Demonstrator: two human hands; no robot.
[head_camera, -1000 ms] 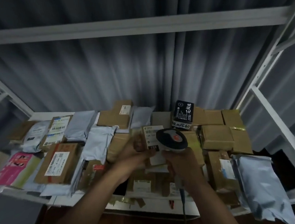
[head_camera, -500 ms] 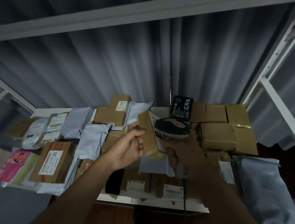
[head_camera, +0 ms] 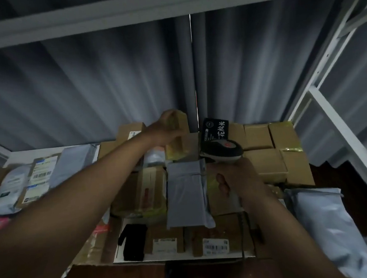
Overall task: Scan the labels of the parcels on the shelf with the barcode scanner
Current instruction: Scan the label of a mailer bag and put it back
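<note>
Left hand (head_camera: 166,131), upper centre of the frame: fingers curling round a small brown box (head_camera: 177,137), holding it upright above the rear row of parcels. Its label is not facing the camera.

Right hand (head_camera: 236,178), right of centre: gripping the handle of the barcode scanner (head_camera: 222,151), whose black-and-white head with a red button is pointing left, over a grey mailer bag (head_camera: 187,189) lying in the middle of the shelf (head_camera: 36,151). A cable seems to be hanging from the handle toward the lower edge.

Risks, as judged:
- The box is being held at arm's length over a crowded stack; a loose grip would be dropping it among parcels not yet scanned, mixing done with undone.
- The scanner head is sitting close to several labels at once; a stray beam would be reading the wrong one.
- The hanging cable could be snagging the front-row boxes.
- Dim light and motion blur may be hindering a clean read.

Writing:
- Black packet (head_camera: 216,129), just behind the scanner: white Chinese characters, not surely legible.
- Barcode label (head_camera: 216,246), lower centre: bars visible, digits too small.
- White labels (head_camera: 41,172), left: barcodes visible, text unreadable.
</note>
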